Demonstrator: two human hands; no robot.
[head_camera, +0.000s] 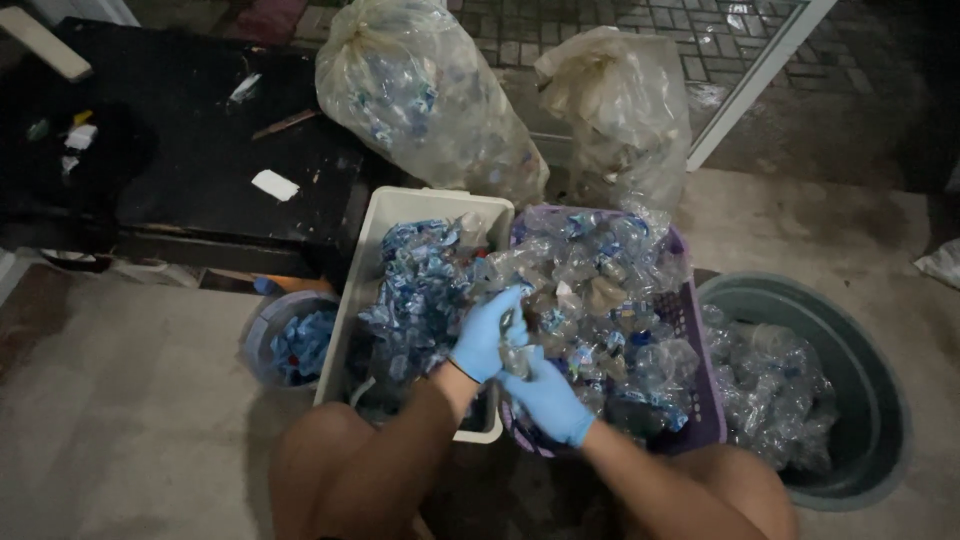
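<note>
Head camera — steeply downward, close overhead

- Left hand (487, 335) and right hand (545, 398): matt blue gloves, seemingly thin rubber.
- Bottle (516, 340) between them: clear, crinkled, glossy plastic.
- Purple basket (700, 400): latticed plastic.
- White bin (400, 215): smooth plastic.
- 2 bags (430, 90) at 12 o'clock: translucent glossy film.
- Floor (130, 420): rough concrete.

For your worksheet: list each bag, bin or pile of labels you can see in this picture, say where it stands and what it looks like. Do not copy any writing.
Clear sack: top centre, knotted, bottles inside.
Second clear sack: right of it, crumpled.
White bin: centre left, rectangular, blue labels.
Purple basket: centre, clear bottles.
Grey tub: right, round.
Small bucket: left, blue pieces.
Left hand, right hand: blue gloves, holding a bottle.
</note>
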